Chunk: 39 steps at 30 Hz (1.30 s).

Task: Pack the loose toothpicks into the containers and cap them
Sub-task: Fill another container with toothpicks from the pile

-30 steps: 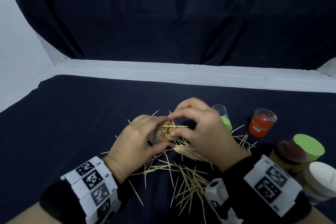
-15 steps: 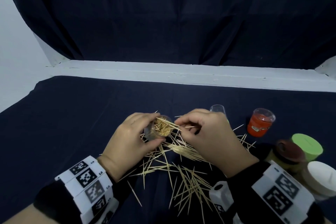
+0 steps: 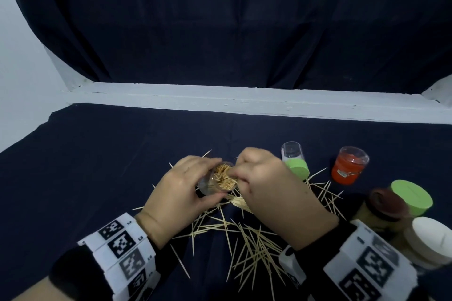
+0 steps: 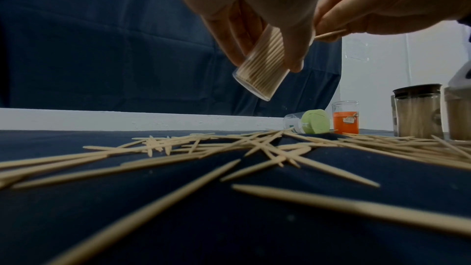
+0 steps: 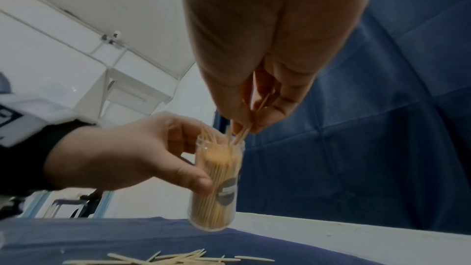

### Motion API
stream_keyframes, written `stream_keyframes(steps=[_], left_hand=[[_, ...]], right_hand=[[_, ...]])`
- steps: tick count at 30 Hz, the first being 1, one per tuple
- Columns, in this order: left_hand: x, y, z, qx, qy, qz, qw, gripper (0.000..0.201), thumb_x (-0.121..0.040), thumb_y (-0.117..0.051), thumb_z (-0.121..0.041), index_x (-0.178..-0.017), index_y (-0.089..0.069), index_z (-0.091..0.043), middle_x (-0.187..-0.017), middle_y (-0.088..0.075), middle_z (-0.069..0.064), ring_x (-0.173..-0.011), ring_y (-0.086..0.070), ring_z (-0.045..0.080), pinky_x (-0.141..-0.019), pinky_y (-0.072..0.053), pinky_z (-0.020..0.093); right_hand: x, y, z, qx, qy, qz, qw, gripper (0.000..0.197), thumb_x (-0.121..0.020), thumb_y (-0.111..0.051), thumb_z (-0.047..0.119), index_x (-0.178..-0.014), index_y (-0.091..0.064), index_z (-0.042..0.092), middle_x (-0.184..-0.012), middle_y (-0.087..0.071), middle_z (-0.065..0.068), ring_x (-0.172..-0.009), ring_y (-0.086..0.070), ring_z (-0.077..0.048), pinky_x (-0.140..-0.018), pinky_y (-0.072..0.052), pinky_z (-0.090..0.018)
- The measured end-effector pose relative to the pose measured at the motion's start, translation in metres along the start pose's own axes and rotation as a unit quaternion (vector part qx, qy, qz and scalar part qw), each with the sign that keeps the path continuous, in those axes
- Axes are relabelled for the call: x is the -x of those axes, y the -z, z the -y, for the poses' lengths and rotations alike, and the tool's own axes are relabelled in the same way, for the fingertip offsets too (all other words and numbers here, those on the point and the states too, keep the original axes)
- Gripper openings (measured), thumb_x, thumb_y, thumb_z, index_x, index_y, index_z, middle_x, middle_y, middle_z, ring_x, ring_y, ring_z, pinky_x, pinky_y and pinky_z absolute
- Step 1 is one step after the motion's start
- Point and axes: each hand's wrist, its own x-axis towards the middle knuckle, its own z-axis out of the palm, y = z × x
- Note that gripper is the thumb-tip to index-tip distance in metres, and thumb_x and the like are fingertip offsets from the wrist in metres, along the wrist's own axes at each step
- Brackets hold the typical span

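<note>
My left hand [image 3: 186, 188] grips a clear round container [image 3: 217, 179] packed with toothpicks and holds it tilted above the cloth; the left wrist view shows the container [image 4: 260, 67] between thumb and fingers. My right hand [image 3: 247, 173] pinches a few toothpicks [image 5: 242, 134] and their tips are inside the mouth of the container [image 5: 219, 180]. Many loose toothpicks [image 3: 247, 242] lie scattered on the dark cloth beneath and in front of both hands.
A clear container with a green cap [image 3: 294, 164] lies on its side right of my hands. An orange-filled jar [image 3: 348, 166] stands further right. Capped containers with brown [image 3: 386, 205], green [image 3: 411, 197] and white [image 3: 430, 234] lids stand at the right edge.
My right hand brought the pinched toothpicks from beside the container's mouth into it. My left hand tipped the container's mouth more upward toward me.
</note>
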Motion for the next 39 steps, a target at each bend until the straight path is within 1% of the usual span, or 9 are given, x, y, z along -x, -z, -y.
stream_keyframes(steps=[4,7,10,15,19,23,28,33,39], left_hand=[[0.000,-0.001,-0.001,-0.002,-0.010,0.002,1.000,0.052,-0.075,-0.066,-0.046,-0.113,-0.065,-0.012,-0.103,-0.059,-0.016,-0.097,-0.054,0.003,-0.090,-0.042,0.013],[0.001,0.001,0.003,-0.004,0.011,-0.009,1.000,0.053,-0.074,-0.066,-0.047,-0.116,-0.064,-0.014,-0.104,-0.062,-0.013,-0.097,-0.057,0.005,-0.086,-0.047,0.023],[0.001,0.001,0.004,-0.002,0.028,-0.014,1.000,0.054,-0.074,-0.066,-0.048,-0.116,-0.065,-0.014,-0.104,-0.065,-0.009,-0.097,-0.059,0.007,-0.083,-0.049,0.028],[0.001,0.000,0.003,0.012,0.028,-0.017,0.999,0.056,-0.074,-0.067,-0.049,-0.116,-0.065,-0.012,-0.104,-0.066,-0.006,-0.094,-0.060,0.007,-0.082,-0.050,0.028],[0.001,0.002,0.003,0.011,0.025,-0.024,0.999,0.057,-0.074,-0.065,-0.049,-0.117,-0.064,-0.012,-0.105,-0.067,-0.007,-0.095,-0.060,0.007,-0.084,-0.049,0.028],[0.001,0.001,0.002,0.001,0.015,-0.014,1.000,0.055,-0.075,-0.066,-0.048,-0.116,-0.065,-0.012,-0.105,-0.066,-0.008,-0.098,-0.058,0.006,-0.087,-0.048,0.025],[-0.001,0.001,0.000,-0.010,-0.019,-0.012,1.000,0.049,-0.075,-0.065,-0.043,-0.113,-0.066,-0.011,-0.104,-0.065,-0.009,-0.101,-0.054,0.004,-0.094,-0.039,0.012],[0.000,0.002,0.001,0.005,-0.019,-0.022,1.000,0.045,-0.075,-0.067,-0.042,-0.113,-0.062,-0.018,-0.103,-0.058,-0.018,-0.097,-0.055,0.003,-0.089,-0.044,0.016],[0.000,0.001,-0.001,0.004,-0.017,-0.029,0.999,0.044,-0.077,-0.064,-0.041,-0.110,-0.066,-0.012,-0.102,-0.063,-0.011,-0.097,-0.056,0.004,-0.089,-0.042,0.014]], right_hand=[[-0.003,-0.012,-0.002,-0.072,0.017,-0.046,0.996,0.018,-0.069,-0.068,0.002,-0.085,-0.073,0.008,-0.083,-0.062,-0.003,-0.072,-0.061,-0.019,-0.066,-0.052,-0.028],[-0.003,0.000,-0.006,-0.207,-0.047,-0.104,0.972,0.020,-0.076,-0.068,0.011,-0.095,-0.074,0.013,-0.092,-0.060,0.006,-0.078,-0.055,-0.004,-0.074,-0.041,-0.009],[0.001,0.007,-0.009,-0.229,-0.084,-0.090,0.966,0.029,-0.068,-0.082,0.010,-0.094,-0.074,0.019,-0.087,-0.058,0.012,-0.077,-0.056,-0.005,-0.068,-0.045,-0.010],[0.004,-0.006,-0.005,-0.181,-0.041,-0.106,0.977,0.011,-0.075,-0.071,0.011,-0.084,-0.076,0.016,-0.082,-0.063,0.011,-0.068,-0.057,-0.002,-0.067,-0.044,-0.007],[0.007,-0.006,-0.003,-0.195,-0.034,-0.079,0.977,0.024,-0.074,-0.072,0.009,-0.096,-0.074,0.017,-0.091,-0.059,0.012,-0.074,-0.057,-0.004,-0.067,-0.051,-0.018],[0.005,-0.006,-0.002,-0.121,-0.011,-0.127,0.984,0.017,-0.077,-0.063,0.003,-0.086,-0.076,0.011,-0.084,-0.067,0.002,-0.071,-0.063,-0.012,-0.063,-0.055,-0.029],[-0.001,-0.005,0.007,0.030,0.047,-0.098,0.994,0.021,-0.050,-0.077,-0.001,-0.063,-0.071,0.013,-0.060,-0.062,-0.001,-0.056,-0.058,-0.021,-0.047,-0.052,-0.028],[-0.002,-0.003,0.010,-0.234,-0.058,-0.146,0.959,0.016,-0.071,-0.075,0.005,-0.085,-0.073,0.014,-0.084,-0.059,0.010,-0.072,-0.057,-0.002,-0.066,-0.045,-0.010],[0.001,-0.010,0.015,-0.286,-0.075,-0.141,0.945,0.016,-0.069,-0.078,0.010,-0.084,-0.072,0.013,-0.088,-0.059,0.008,-0.075,-0.064,-0.010,-0.070,-0.056,-0.024]])
